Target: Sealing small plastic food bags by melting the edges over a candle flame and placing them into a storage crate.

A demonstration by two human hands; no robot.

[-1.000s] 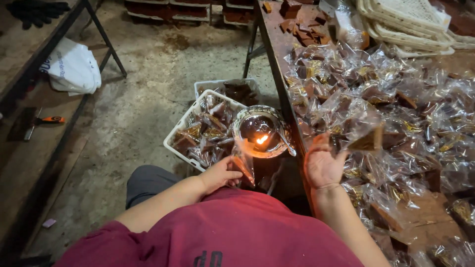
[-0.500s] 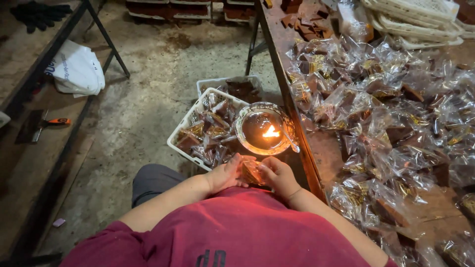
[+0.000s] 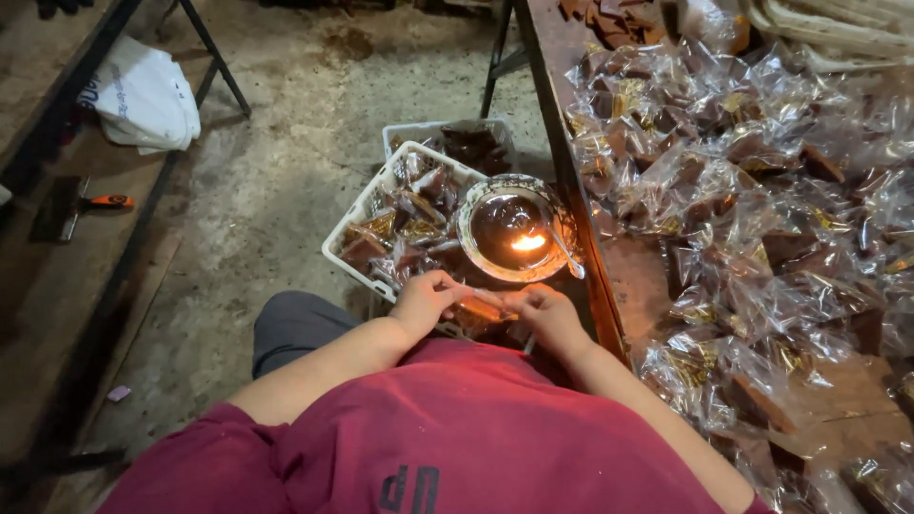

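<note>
Wooden table along the right side, heaped with clear wrapped packets of brown blocks. Concrete floor to the left; a white bag lies under a metal rack.

White basket on the floor just beside the table edge, holding more filled packets. A second white basket sits behind it.

Bowl touching the basket's near corner, close to the table leg, with a small open flame burning inside. A spoon handle leans out over its rim.

Both hands meet just below the bowl, over the lap. Between them: one packet, a brown block in clear film, held near the flame but not in it.

Left hand: fingers curled closed, pinching the packet's left end. Right hand: fingers likewise closed on the right end. How tight the pinch is cannot be told; the fingertips are small and partly hidden.

Risks, as judged: film held too near the flame could melt through or catch; fingertips sit close enough to burn; a nudge of the bowl could tip it toward the basket of film-wrapped packets.
</note>
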